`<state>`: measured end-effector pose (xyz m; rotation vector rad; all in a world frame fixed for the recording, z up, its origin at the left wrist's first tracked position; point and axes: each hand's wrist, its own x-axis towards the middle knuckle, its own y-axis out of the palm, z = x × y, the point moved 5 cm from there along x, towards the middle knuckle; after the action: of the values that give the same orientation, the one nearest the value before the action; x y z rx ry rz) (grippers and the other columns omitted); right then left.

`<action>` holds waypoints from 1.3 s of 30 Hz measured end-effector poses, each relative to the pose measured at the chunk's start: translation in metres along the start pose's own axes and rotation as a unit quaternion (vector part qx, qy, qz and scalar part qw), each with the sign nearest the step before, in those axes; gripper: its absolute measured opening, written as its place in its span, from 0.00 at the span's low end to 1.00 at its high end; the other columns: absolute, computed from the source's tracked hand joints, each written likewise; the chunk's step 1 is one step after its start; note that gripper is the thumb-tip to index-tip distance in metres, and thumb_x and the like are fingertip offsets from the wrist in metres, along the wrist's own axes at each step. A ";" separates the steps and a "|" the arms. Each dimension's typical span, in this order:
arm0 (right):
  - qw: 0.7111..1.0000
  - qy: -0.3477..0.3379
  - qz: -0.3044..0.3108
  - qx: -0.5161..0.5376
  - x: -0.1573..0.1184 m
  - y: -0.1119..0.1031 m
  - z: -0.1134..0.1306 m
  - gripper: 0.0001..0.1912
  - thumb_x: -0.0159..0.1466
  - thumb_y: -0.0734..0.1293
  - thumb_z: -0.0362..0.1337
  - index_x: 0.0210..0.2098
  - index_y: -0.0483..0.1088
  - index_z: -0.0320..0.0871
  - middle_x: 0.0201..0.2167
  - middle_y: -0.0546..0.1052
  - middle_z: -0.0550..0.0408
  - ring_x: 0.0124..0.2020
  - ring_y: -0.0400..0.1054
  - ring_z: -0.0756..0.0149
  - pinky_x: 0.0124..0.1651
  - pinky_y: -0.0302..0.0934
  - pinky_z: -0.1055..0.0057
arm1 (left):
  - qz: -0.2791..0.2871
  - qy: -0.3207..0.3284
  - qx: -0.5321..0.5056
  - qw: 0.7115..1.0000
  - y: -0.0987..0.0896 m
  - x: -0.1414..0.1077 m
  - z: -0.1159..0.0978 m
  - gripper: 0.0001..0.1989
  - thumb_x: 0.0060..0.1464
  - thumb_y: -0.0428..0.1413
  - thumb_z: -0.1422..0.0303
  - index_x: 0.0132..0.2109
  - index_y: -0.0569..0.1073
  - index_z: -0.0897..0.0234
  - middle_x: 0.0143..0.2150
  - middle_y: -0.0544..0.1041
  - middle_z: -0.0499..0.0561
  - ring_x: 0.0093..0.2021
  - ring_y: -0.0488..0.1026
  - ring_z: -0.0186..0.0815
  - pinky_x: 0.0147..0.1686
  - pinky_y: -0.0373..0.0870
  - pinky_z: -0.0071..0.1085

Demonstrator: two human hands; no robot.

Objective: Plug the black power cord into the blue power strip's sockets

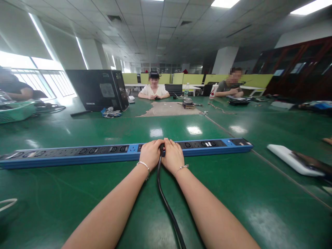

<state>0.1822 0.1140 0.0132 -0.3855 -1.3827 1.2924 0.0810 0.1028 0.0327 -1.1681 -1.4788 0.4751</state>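
Observation:
A long blue power strip (103,159) with a row of black and blue sockets lies across the green table. My left hand (150,153) and my right hand (173,155) meet over its middle, fingers closed around a black plug (162,148) from either side. From the plug a thick black cable (166,202) runs toward me between my forearms. The fingers cover most of the plug and the sockets under it, so how deep it sits in the strip cannot be seen.
Green table (220,200) spreads around the strip. A white box-like item (287,157) lies at right. Farther back are a black computer case (101,89), gloves (111,112), a green basket (17,112) and a bottle (186,90). Several people sit around the table.

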 end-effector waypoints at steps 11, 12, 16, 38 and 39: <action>0.999 0.012 0.047 -0.023 0.003 0.004 0.000 0.36 0.56 0.66 0.51 0.58 0.60 0.39 0.62 0.60 0.45 0.63 0.50 0.56 0.64 0.40 0.57 | -0.152 -0.024 -0.124 0.980 -0.045 0.009 0.009 0.15 0.55 0.51 0.65 0.50 0.68 0.59 0.42 0.77 0.51 0.41 0.73 0.36 0.43 0.69 0.33; 0.999 0.012 0.049 -0.020 0.003 0.003 0.000 0.36 0.55 0.66 0.52 0.58 0.60 0.39 0.62 0.60 0.45 0.63 0.50 0.56 0.64 0.40 0.57 | -0.148 -0.050 -0.114 0.981 -0.053 0.006 0.021 0.16 0.55 0.51 0.63 0.51 0.68 0.59 0.42 0.77 0.51 0.41 0.74 0.36 0.42 0.69 0.34; 0.999 0.003 0.048 -0.014 0.003 0.001 0.002 0.37 0.55 0.67 0.52 0.58 0.61 0.39 0.61 0.61 0.45 0.63 0.51 0.56 0.63 0.42 0.58 | -0.120 -0.134 -0.083 0.980 -0.076 -0.020 0.082 0.19 0.54 0.50 0.60 0.51 0.68 0.61 0.38 0.77 0.52 0.36 0.75 0.38 0.37 0.71 0.35; 0.999 -0.001 0.043 -0.027 0.003 0.001 0.001 0.36 0.56 0.67 0.51 0.57 0.61 0.39 0.61 0.61 0.45 0.62 0.52 0.55 0.63 0.43 0.57 | -0.006 -0.016 0.123 0.992 -0.061 -0.039 0.088 0.16 0.58 0.46 0.59 0.50 0.69 0.58 0.45 0.78 0.52 0.44 0.74 0.41 0.46 0.66 0.36; 0.999 -0.002 0.043 -0.027 0.002 0.001 0.001 0.36 0.55 0.67 0.51 0.57 0.61 0.39 0.61 0.61 0.45 0.62 0.52 0.55 0.63 0.43 0.57 | -0.013 -0.016 0.124 0.992 -0.061 -0.041 0.088 0.17 0.58 0.46 0.59 0.50 0.69 0.58 0.45 0.78 0.53 0.45 0.74 0.41 0.46 0.66 0.36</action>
<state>0.1801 0.1156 0.0142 -0.4836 -1.4197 1.3292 -0.0280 0.0691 0.0368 -0.9485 -1.4155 0.6420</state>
